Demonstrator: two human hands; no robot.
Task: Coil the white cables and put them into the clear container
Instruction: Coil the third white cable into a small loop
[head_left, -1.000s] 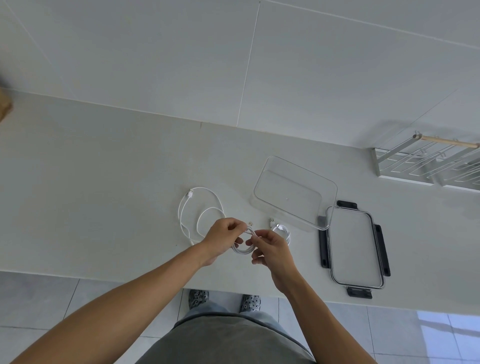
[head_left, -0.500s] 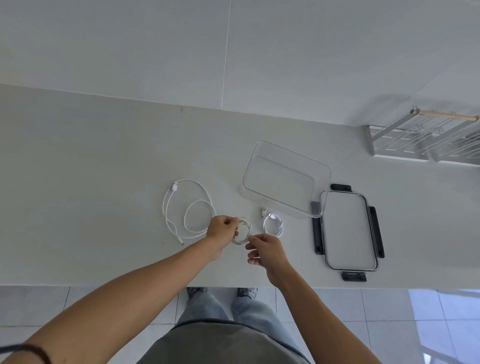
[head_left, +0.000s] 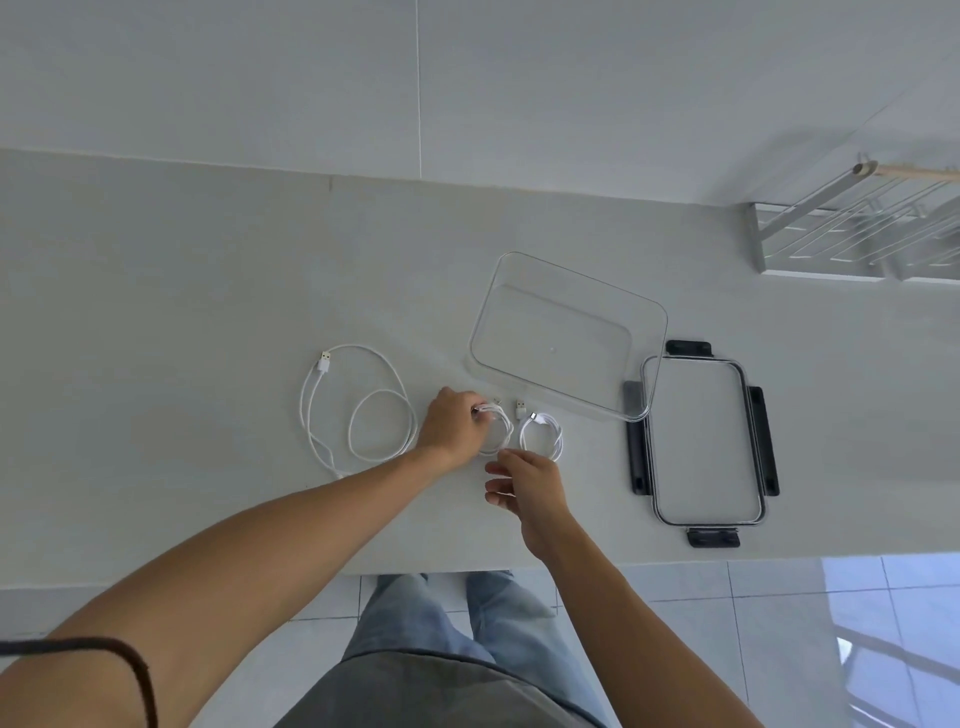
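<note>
Counter: pale counter (head_left: 156, 322) under a white tiled wall.
Left hand (head_left: 451, 429): pinching my fresh coil (head_left: 496, 431) on the surface.
Right hand (head_left: 524, 486): loose, holding nothing, just beside the second coil (head_left: 541, 434).
Loose cable (head_left: 358, 410): uncoiled, at left.
Container (head_left: 566, 332): empty, lid (head_left: 704, 441) alongside.
Risk: once I let go, I expect the springy coil to unwind.

Wire rack (head_left: 852, 236) on countertop (head_left: 182, 291)

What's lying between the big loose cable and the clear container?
In the head view, the left hand gripping a small coil, then a second small coil, nearer the clear container.
</note>
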